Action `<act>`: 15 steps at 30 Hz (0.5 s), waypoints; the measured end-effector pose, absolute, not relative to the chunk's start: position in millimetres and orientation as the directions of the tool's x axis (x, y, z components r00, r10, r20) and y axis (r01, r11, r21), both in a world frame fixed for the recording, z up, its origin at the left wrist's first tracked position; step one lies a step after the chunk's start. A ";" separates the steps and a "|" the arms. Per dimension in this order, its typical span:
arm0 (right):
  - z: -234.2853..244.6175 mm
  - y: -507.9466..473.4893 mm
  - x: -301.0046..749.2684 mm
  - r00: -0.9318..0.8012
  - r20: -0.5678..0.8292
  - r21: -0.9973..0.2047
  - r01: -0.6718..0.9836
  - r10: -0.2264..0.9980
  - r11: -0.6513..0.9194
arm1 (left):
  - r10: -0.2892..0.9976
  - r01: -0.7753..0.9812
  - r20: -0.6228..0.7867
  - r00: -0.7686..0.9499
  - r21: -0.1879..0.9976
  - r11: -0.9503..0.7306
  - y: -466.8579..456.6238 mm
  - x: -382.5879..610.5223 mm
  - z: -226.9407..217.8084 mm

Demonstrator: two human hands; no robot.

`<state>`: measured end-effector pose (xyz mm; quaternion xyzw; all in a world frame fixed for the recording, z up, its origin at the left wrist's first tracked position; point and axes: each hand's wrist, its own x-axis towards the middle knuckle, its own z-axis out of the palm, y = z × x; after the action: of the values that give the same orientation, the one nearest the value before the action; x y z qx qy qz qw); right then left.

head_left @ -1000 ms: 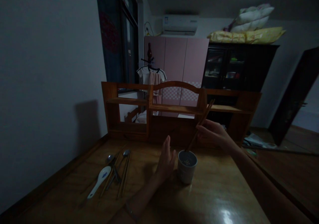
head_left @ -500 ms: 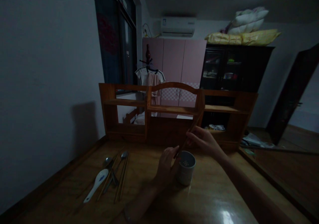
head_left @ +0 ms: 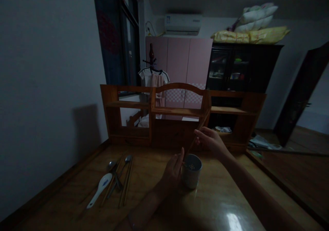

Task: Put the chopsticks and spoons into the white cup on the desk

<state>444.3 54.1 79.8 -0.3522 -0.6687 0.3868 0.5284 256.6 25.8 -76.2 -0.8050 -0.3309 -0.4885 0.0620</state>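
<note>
A pale cup (head_left: 191, 172) with a perforated bottom stands on the wooden table (head_left: 221, 203). My right hand (head_left: 209, 139) is pinched on a pair of brown chopsticks (head_left: 196, 133) that slant down into the cup's mouth. My left hand (head_left: 172, 171) rests against the cup's left side, fingers curled on its wall and thumb raised near the rim. The room is dim.
At the left of the table lie a white ceramic spoon (head_left: 99, 190), metal spoons (head_left: 113, 166) and more chopsticks (head_left: 125, 186). A wooden shelf unit (head_left: 180, 113) stands along the table's far edge. Wall at left; cabinets and a doorway behind.
My right hand has moved left and lowered the chopsticks into the cup. My left hand has closed in from beside the cup to hold its side.
</note>
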 end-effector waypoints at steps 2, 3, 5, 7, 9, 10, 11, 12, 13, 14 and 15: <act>79.0 55.2 446.6 -0.194 0.409 -0.902 0.062 0.892 0.427 | 0.490 0.559 0.833 0.256 0.286 -0.778 27.8 258.3 -77.2; 78.7 55.1 447.7 -0.200 0.399 -0.906 0.065 0.895 0.418 | 0.488 0.547 0.838 0.246 0.296 -0.783 29.0 258.9 -78.4; 78.4 53.4 449.3 -0.224 0.391 -0.907 0.071 0.893 0.415 | 0.482 0.532 0.839 0.254 0.295 -0.794 30.1 259.4 -80.3; 78.5 49.7 449.7 -0.259 0.393 -0.900 0.086 0.882 0.426 | 0.479 0.518 0.823 0.305 0.279 -0.808 28.5 258.7 -78.1; 78.7 45.3 448.9 -0.291 0.391 -0.894 0.104 0.873 0.435 | 0.455 0.520 0.808 0.375 0.223 -0.825 24.5 256.6 -68.4; 78.8 43.4 448.7 -0.301 0.386 -0.893 0.115 0.872 0.435 | 0.424 0.521 0.806 0.413 0.173 -0.836 22.3 254.4 -60.3; 78.7 41.9 449.0 -0.307 0.380 -0.893 0.124 0.873 0.432 | 0.385 0.524 0.810 0.443 0.115 -0.844 20.2 250.9 -50.7; 78.6 41.1 450.0 -0.304 0.372 -0.896 0.128 0.877 0.424 | 0.352 0.535 0.813 0.464 0.060 -0.843 18.4 245.7 -40.1; 78.4 40.8 452.2 -0.293 0.363 -0.902 0.127 0.884 0.413 | 0.327 0.560 0.826 0.459 0.016 -0.828 17.1 238.1 -29.5; 78.2 40.8 455.5 -0.275 0.360 -0.907 0.122 0.892 0.403 | 0.357 0.629 0.839 0.410 0.023 -0.777 16.2 227.8 -20.1; 77.9 40.9 459.9 -0.253 0.361 -0.909 0.121 0.898 0.399 | 0.461 0.744 0.837 0.294 0.102 -0.660 15.5 214.3 -12.8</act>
<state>459.9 40.9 77.9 -0.3734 -0.6821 0.4013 0.4841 214.3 15.5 -12.8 -0.7893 -0.3818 -0.4551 0.1553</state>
